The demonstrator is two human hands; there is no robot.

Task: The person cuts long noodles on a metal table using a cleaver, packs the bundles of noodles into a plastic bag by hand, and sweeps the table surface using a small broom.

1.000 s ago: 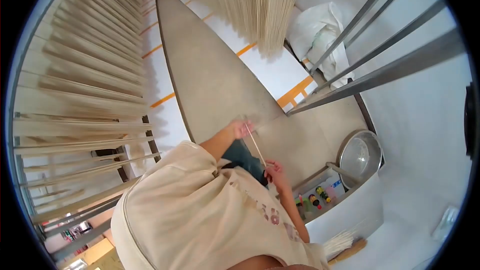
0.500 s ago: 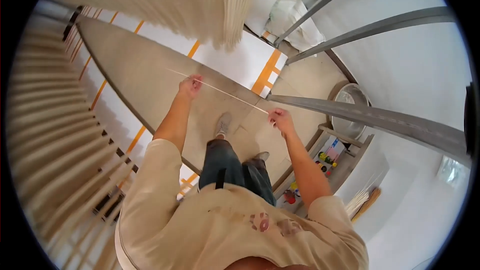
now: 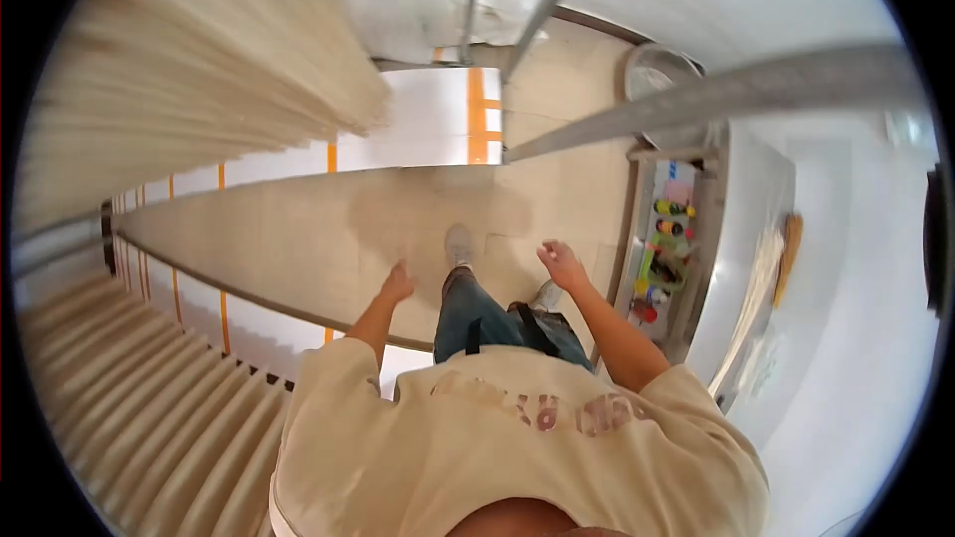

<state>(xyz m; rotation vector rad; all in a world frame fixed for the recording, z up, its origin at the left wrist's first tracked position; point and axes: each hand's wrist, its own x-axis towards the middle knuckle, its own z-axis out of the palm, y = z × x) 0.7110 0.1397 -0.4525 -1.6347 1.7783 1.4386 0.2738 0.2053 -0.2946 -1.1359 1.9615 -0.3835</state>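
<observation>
Mid-frame, the left hand (image 3: 399, 284) points its fingers forward and the right hand (image 3: 563, 266) half curls, whether either grips anything I cannot tell, while pale strands (image 3: 219, 60) hanging upper left and lower left seem light, brittle, best held near their tops

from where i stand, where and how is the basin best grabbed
Probably by the rim of the basin, at the edge facing the open floor, coming from that side with the right hand, the nearer one. The basin's round rim shows uncovered there, while the grey bar crosses in front of its middle and could block a straight reach.
</observation>
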